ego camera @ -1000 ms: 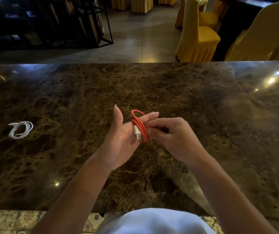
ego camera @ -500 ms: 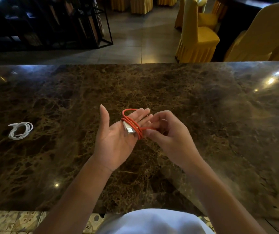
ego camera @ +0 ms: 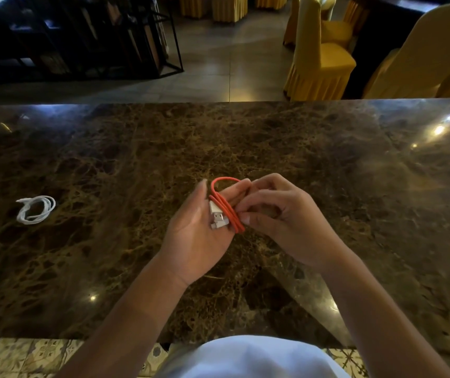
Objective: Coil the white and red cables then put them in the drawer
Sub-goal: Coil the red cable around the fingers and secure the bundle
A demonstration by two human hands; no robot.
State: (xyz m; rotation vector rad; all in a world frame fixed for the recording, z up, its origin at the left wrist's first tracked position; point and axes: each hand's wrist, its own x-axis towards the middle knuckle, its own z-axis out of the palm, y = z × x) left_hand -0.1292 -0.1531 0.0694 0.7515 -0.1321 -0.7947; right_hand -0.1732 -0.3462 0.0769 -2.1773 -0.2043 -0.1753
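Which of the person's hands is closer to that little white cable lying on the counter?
Left. The left hand is the nearer one, though well apart from the white cable, which lies off to its left. The right hand sits farther right, beyond the red cable.

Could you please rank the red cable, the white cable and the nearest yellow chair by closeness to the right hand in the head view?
1. red cable: pinched by the right hand.
2. white cable: coiled, far left on the table.
3. yellow chair: beyond the table's far edge.

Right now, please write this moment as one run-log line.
red cable: coiled, both hands | left hand: holds | right hand: pinches | white cable: coiled, on counter
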